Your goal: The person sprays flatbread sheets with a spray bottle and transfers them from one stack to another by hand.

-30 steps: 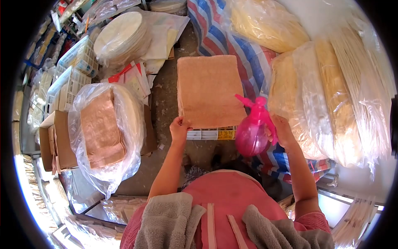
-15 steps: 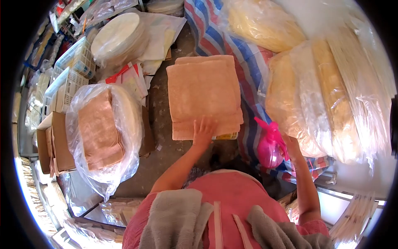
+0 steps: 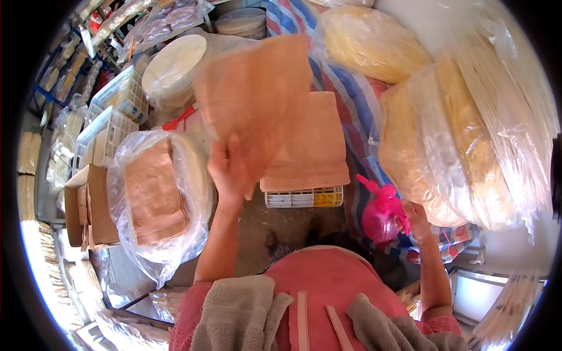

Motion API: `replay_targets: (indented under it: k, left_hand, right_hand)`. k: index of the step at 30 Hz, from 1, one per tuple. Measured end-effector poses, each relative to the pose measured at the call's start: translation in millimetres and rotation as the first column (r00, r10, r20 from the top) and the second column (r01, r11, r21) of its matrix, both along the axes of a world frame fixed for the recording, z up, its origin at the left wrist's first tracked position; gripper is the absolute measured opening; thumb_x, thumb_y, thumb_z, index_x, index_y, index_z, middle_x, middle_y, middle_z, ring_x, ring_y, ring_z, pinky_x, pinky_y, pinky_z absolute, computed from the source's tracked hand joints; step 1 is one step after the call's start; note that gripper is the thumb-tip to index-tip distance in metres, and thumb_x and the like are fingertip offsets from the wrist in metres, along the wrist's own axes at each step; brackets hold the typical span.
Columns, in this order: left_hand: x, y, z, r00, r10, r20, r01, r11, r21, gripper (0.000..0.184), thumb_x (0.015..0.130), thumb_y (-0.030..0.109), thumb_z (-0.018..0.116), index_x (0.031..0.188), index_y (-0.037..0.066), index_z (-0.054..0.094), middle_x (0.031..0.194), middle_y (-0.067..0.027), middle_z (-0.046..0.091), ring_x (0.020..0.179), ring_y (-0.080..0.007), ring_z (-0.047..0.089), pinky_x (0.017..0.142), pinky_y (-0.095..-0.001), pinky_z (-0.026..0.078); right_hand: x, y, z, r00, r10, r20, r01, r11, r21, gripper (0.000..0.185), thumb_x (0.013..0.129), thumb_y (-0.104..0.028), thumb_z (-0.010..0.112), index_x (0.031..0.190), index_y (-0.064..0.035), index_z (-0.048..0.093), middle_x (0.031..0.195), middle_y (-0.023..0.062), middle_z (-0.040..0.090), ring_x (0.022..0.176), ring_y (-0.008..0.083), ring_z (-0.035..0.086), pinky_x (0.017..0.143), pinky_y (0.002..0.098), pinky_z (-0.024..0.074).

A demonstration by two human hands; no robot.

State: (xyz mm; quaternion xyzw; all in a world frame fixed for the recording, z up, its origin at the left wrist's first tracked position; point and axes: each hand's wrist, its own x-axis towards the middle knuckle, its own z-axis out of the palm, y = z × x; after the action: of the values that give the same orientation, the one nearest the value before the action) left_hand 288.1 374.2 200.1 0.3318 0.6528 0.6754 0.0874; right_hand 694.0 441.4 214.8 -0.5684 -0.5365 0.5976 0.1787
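Observation:
My left hand [image 3: 229, 172] is closed on the near edge of a brown sheet [image 3: 254, 88], lifted and tilted up to the left; motion blurs it, and I cannot tell whether it is one sheet or several. Below it to the right, a square stack of similar brown sheets [image 3: 316, 137] rests on a white plastic basket [image 3: 287, 199]. The raised sheet hides the stack's left part. My right hand [image 3: 418, 221] grips a pink spray bottle [image 3: 381, 217] by its trigger head, right of the stack, with the nozzle pointing up and left.
At left, folded brown sheets [image 3: 155, 196] lie on a plastic-wrapped round stack [image 3: 199, 175], beside a cardboard box [image 3: 96, 219]. White baskets [image 3: 108, 131] and pale round discs [image 3: 172, 61] stand farther back. Large plastic-wrapped bundles [image 3: 410, 134] fill the right, near a striped tarp [image 3: 351, 111].
My left hand has gone from lying flat on the stack to lifting a brown sheet up and left. More of the basket now shows. The spray bottle stays in my right hand.

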Motion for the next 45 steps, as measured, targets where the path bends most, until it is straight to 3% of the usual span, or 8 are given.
replay_targets:
  k: [1, 6, 11, 14, 23, 30, 38, 45]
  left_hand:
    - [-6, -4, -7, 0.99, -0.007, 0.143, -0.018, 0.985, 0.174, 0.015, 0.091, 0.013, 0.052, 0.095, -0.001, 0.056, 0.079, -0.0021, 0.056, 0.074, -0.0071, 0.049, 0.063, -0.0233, 0.043]
    - [17, -22, -140, 0.781, 0.184, 0.597, -0.261, 0.964, 0.044, 0.014, 0.09, 0.008, 0.05, 0.096, -0.003, 0.056, 0.091, -0.0036, 0.059, 0.084, -0.0112, 0.053, 0.073, -0.0271, 0.045]
    - [39, -51, -254, 0.666, 0.349, 0.66, -0.119, 0.923, -0.367, 0.017, 0.089, 0.01, 0.051, 0.1, -0.003, 0.054, 0.093, -0.0068, 0.061, 0.083, -0.0151, 0.057, 0.074, -0.0288, 0.047]
    - [42, -59, -280, 0.524, 0.213, 0.824, -0.153, 0.976, -0.155, 0.027, 0.088, 0.008, 0.053, 0.112, -0.003, 0.052, 0.107, -0.0085, 0.06, 0.092, -0.0216, 0.059, 0.075, -0.0326, 0.049]
    - [29, -76, -270, 0.298, 0.059, 0.953, 0.007, 0.998, -0.064, 0.021, 0.085, 0.012, 0.058, 0.104, 0.003, 0.054, 0.097, -0.0067, 0.06, 0.087, -0.0213, 0.059, 0.067, -0.0345, 0.049]
    - [12, -79, -276, 0.272, 0.061, 0.96, -0.063, 0.997, -0.046, 0.022, 0.084, 0.008, 0.058, 0.105, 0.002, 0.054, 0.1, -0.007, 0.06, 0.088, -0.0217, 0.058, 0.072, -0.0362, 0.049]
    - [-3, -59, -276, 0.243, 0.007, 0.97, -0.141, 0.99, 0.028, 0.038, 0.082, 0.002, 0.058, 0.118, -0.004, 0.047, 0.118, -0.0138, 0.054, 0.108, -0.0287, 0.053, 0.094, -0.0428, 0.044]
    - [-3, -50, -251, 0.221, -0.069, 0.973, -0.162, 0.981, 0.106, 0.036, 0.08, 0.0, 0.063, 0.114, 0.0, 0.05, 0.11, -0.0103, 0.059, 0.1, -0.0249, 0.058, 0.089, -0.0378, 0.047]
  right_hand:
    - [-3, 0, 3, 1.0, 0.021, -0.011, -0.021, 1.0, 0.007, 0.045, 0.091, -0.044, 0.049, 0.074, -0.0038, 0.06, 0.053, 0.0001, 0.05, 0.042, 0.0078, 0.045, 0.039, 0.0211, 0.0337]
    - [-24, 8, 17, 0.989, 0.146, 0.025, -0.146, 0.989, 0.005, 0.044, 0.091, -0.044, 0.048, 0.077, -0.0047, 0.061, 0.055, -0.0007, 0.05, 0.046, 0.0071, 0.046, 0.041, 0.0214, 0.0347]
    - [-51, 18, 16, 0.92, 0.373, 0.118, -0.363, 0.927, -0.095, 0.04, 0.09, -0.042, 0.052, 0.076, -0.0062, 0.061, 0.057, -0.0011, 0.051, 0.048, 0.0071, 0.047, 0.043, 0.0225, 0.0362]
    - [-70, 27, 13, 0.861, 0.45, 0.236, -0.44, 0.893, -0.099, 0.04, 0.089, -0.042, 0.053, 0.074, -0.0061, 0.059, 0.056, -0.0007, 0.05, 0.048, 0.0077, 0.048, 0.042, 0.0235, 0.0365]
    - [-92, 56, -7, 0.98, 0.19, 0.062, -0.193, 0.98, 0.057, 0.044, 0.093, -0.04, 0.046, 0.067, -0.0063, 0.054, 0.054, 0.0011, 0.049, 0.043, 0.0082, 0.044, 0.04, 0.0235, 0.0355]
    - [-174, 40, 11, 0.709, 0.677, 0.197, -0.683, 0.729, -0.047, 0.04, 0.087, -0.041, 0.056, 0.072, -0.0043, 0.059, 0.056, 0.0001, 0.052, 0.05, 0.007, 0.048, 0.044, 0.0217, 0.0373]
    - [-183, 75, -19, 0.951, 0.263, -0.162, -0.275, 0.959, -0.06, 0.042, 0.091, -0.043, 0.049, 0.074, -0.0049, 0.054, 0.053, 0.0031, 0.05, 0.039, 0.0116, 0.046, 0.038, 0.0235, 0.0375]
    - [-133, 74, -6, 0.986, 0.162, -0.031, -0.163, 0.986, -0.036, 0.046, 0.09, -0.046, 0.048, 0.071, -0.0047, 0.053, 0.049, 0.0038, 0.046, 0.036, 0.0132, 0.043, 0.033, 0.0263, 0.0342]
